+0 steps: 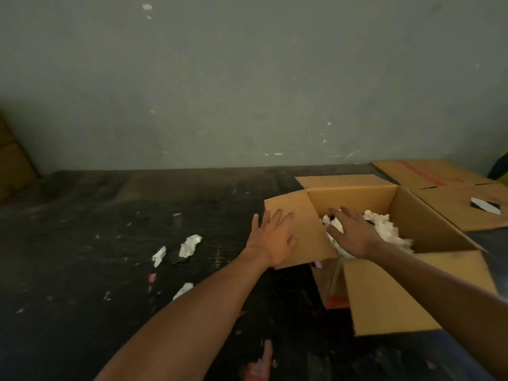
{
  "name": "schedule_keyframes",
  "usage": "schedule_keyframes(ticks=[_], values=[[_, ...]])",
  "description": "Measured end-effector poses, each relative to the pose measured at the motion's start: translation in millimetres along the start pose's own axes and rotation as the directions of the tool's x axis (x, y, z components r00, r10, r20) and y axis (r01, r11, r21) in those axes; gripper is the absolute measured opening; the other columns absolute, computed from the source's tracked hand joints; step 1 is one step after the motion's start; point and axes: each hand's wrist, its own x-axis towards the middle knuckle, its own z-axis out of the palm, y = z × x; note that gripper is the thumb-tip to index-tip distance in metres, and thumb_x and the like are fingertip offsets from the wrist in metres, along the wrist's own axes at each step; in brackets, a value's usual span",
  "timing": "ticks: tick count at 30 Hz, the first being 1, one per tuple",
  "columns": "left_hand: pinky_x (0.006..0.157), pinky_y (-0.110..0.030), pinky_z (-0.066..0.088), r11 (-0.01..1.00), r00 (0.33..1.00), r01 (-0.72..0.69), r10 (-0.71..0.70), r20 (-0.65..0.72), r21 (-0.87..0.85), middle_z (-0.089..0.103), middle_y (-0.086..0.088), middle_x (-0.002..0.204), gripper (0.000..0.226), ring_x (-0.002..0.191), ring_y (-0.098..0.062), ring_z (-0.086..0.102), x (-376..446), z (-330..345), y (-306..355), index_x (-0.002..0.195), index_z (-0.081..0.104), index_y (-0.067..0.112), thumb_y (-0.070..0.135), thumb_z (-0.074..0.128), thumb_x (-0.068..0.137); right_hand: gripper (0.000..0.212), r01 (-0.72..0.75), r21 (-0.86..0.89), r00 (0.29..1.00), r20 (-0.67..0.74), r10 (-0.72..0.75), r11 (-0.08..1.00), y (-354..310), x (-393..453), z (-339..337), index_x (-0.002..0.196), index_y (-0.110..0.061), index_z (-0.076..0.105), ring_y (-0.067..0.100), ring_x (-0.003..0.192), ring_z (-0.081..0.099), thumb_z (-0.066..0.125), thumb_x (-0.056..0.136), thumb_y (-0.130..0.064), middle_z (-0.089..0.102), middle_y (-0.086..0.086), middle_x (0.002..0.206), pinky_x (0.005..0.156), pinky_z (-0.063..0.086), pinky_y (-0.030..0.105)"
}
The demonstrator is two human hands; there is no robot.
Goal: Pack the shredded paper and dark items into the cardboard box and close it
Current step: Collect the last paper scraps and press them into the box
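You can read no text here. The flattened cardboard [428,174] behind the open cardboard box [390,292] carries a red stripe with red marks beside it, too blurred to make out. A red patch low on the box's near side shows no legible letters either.

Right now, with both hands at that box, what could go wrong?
The left hand rests flat on the box's left flap; folding it in now could catch the right hand, which lies on the white paper inside. Paper scraps lie outside on the dark surface and could be left unpacked.
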Motion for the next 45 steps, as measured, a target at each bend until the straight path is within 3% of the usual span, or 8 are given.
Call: schedule_keyframes(ticks=[7,10,15,24,31,37,40,45], values=[[0.120,-0.053,0.001,0.963,0.967,0.253,-0.249,0.053,-0.093,-0.003,-0.006,0.164,0.074,0.150,-0.032,-0.006,-126.2,15.0,-106.2,0.155,0.002,0.026,0.050,0.041,0.097,0.054,0.219,0.065,0.964,-0.171,-0.205,0.974,-123.2,-47.6,66.1,0.148,-0.027,0.029,0.027,0.146,0.016,0.042,0.098,-0.041,0.020,0.008,0.159,0.117,0.021,0.045],[0.119,-0.055,0.001,0.927,0.930,0.359,-0.346,0.125,-0.110,-0.006,-0.006,0.164,0.081,0.149,-0.033,-0.008,-173.8,30.9,-145.1,0.155,-0.002,0.027,0.054,0.044,0.094,0.058,0.253,0.151,0.967,-0.081,-0.243,0.956,-163.4,-64.9,104.4,0.150,-0.028,0.023,0.025,0.148,0.008,0.044,0.098,-0.042,0.012,0.007,0.161,0.119,0.016,0.043],[0.118,-0.059,0.004,0.853,0.860,0.499,-0.465,0.211,-0.152,-0.007,-0.008,0.164,0.087,0.148,-0.037,-0.008,-217.7,55.8,-195.7,0.154,-0.007,0.029,0.055,0.048,0.091,0.075,0.285,0.080,0.943,0.154,-0.295,0.955,-208.5,-79.9,161.1,0.152,-0.036,0.004,0.026,0.148,-0.009,0.045,0.093,-0.056,-0.010,0.006,0.162,0.120,0.010,0.049],[0.118,-0.058,0.002,0.699,0.703,0.699,-0.632,0.325,-0.152,-0.010,-0.009,0.163,0.082,0.148,-0.036,-0.010,-226.2,104.2,-268.8,0.153,-0.011,0.027,0.055,0.040,0.095,0.107,0.328,0.043,0.861,0.398,-0.317,0.944,-254.6,-61.2,259.9,0.138,-0.052,-0.031,0.031,0.140,-0.033,0.045,0.070,-0.084,-0.041,0.004,0.151,0.115,-0.005,0.061],[0.119,-0.052,-0.007,0.745,0.735,0.665,-0.664,0.137,0.044,-0.015,0.002,0.162,0.072,0.147,-0.024,-0.020,-207.5,138.0,-335.6,0.153,-0.009,0.032,0.065,0.016,0.094,0.114,0.345,0.017,0.903,0.265,-0.337,0.938,-280.2,20.0,303.0,0.139,-0.047,-0.032,0.033,0.142,-0.029,0.040,0.062,-0.092,-0.035,0.007,0.154,0.113,-0.004,0.066],[0.119,-0.050,-0.008,0.720,0.718,0.692,-0.694,0.054,0.056,-0.015,0.006,0.161,0.065,0.147,-0.020,-0.020,-180.5,145.8,-367.3,0.153,-0.006,0.037,0.062,0.012,0.096,0.120,0.419,-0.012,0.886,0.226,-0.405,0.908,-307.7,108.0,318.4,0.143,-0.046,-0.026,0.036,0.141,-0.029,0.041,0.056,-0.095,-0.035,0.008,0.154,0.108,-0.008,0.071],[0.119,-0.049,-0.008,0.715,0.714,0.697,-0.699,0.037,0.046,-0.015,0.007,0.161,0.064,0.147,-0.019,-0.020,-178.4,149.6,-370.7,0.153,-0.004,0.037,0.061,0.013,0.096,0.112,0.523,-0.077,0.843,0.189,-0.503,0.849,-319.4,142.7,324.7,0.145,-0.049,-0.018,0.039,0.142,-0.026,0.039,0.059,-0.094,-0.033,0.008,0.156,0.105,-0.006,0.076],[0.120,-0.050,-0.006,0.717,0.717,0.695,-0.697,0.033,0.041,-0.015,0.007,0.161,0.064,0.147,-0.019,-0.020,-179.0,151.2,-371.7,0.153,-0.003,0.037,0.062,0.011,0.095,0.094,0.704,-0.110,0.705,0.234,-0.670,0.702,-344.3,177.0,332.3,0.143,-0.057,-0.012,0.041,0.141,-0.028,0.033,0.068,-0.091,-0.033,0.006,0.156,0.102,-0.003,0.080]])
